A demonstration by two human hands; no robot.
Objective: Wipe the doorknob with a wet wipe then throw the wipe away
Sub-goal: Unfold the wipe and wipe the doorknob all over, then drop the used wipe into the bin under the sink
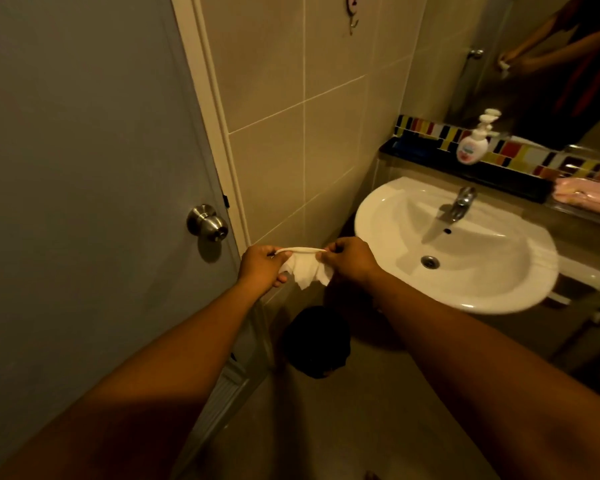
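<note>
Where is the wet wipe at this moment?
In the head view the wet wipe is near the centre, stretched between the left hand and right hand, right of and below the doorknob and left of the sink.

You are looking through a single wide-angle camera worn on your head, and it is facing forward and steeply down into a bathroom corner. It is sitting close enough that both forearms are entering from the bottom edge and meeting near the centre of the frame. The door (84,168) is filling the left half, the sink (465,292) is lying at centre right, and the mirror (520,81) is occupying the upper right corner. The wide lens is bending straight edges near the borders. No second view is sharing this scene.
</note>
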